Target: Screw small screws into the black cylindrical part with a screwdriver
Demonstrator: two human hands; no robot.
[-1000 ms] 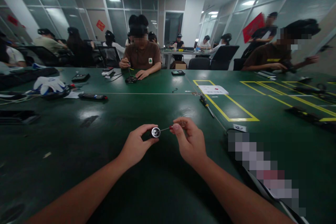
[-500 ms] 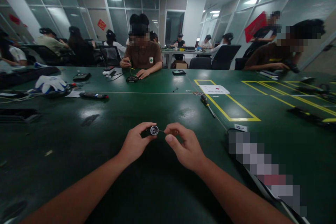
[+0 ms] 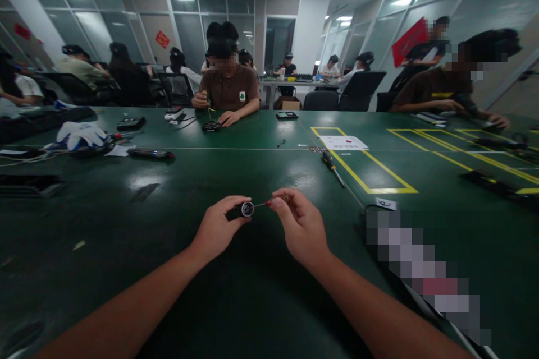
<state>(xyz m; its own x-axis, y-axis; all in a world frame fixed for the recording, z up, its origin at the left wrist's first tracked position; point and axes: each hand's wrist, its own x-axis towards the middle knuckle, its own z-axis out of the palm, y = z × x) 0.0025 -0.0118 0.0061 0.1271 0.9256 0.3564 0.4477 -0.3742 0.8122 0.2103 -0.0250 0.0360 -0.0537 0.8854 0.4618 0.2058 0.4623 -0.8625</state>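
Observation:
My left hand (image 3: 217,226) is closed around a short dark cylinder (image 3: 246,209) with a silver rim, whose round open end faces me; small parts show inside it. Between the thumb and fingers of my right hand (image 3: 304,223) is a thin metal rod with a red part (image 3: 268,203). The rod points left, and its tip reaches the cylinder's right rim; whether it touches is too small to tell. My fingers hide the rod's other end. Both hands are above the green table (image 3: 252,303).
A black-and-yellow screwdriver (image 3: 332,168) lies ahead on the right, near a white sheet (image 3: 344,143) and yellow tape outlines. To the left are a dark pen-shaped tool (image 3: 150,153) and white gloves (image 3: 81,135). A co-worker (image 3: 227,87) sits opposite, working on a black device (image 3: 211,125).
My right hand has shifted slightly up, and its thumb and fingers have closed together. The rod's red part now shows, and the rod slants more. My left hand and the cylinder are nearly still.

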